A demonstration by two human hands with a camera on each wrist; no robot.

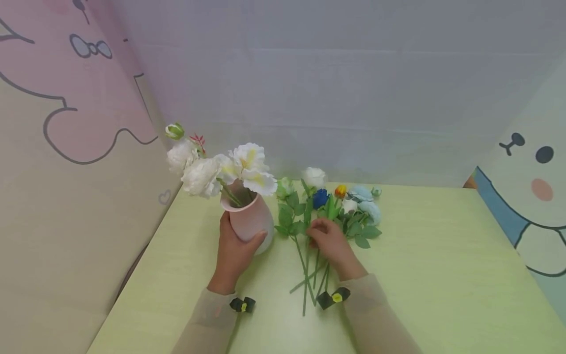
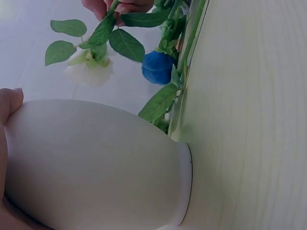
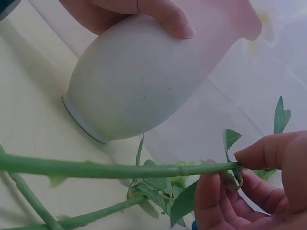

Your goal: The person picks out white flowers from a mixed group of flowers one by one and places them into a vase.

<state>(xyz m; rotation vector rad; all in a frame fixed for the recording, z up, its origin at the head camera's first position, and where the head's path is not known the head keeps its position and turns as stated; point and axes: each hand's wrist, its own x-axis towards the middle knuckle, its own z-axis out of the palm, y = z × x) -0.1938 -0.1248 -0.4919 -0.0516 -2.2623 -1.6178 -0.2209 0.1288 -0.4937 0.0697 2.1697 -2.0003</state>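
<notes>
- left grip (image 1: 237, 246) wraps vase (image 1: 253, 221), mouth up;
- right grip (image 1: 331, 242) pinches stem (image 3: 120, 170), lower end pointing toward the person;
- worktop (image 1: 446, 270) spreads right of right grip

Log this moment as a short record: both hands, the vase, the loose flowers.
Left hand: grips the vase
Right hand: pinches a green stem
In vase: white flowers
Loose flowers: right of the vase, including a blue flower, an orange flower and pale blue flowers
</notes>
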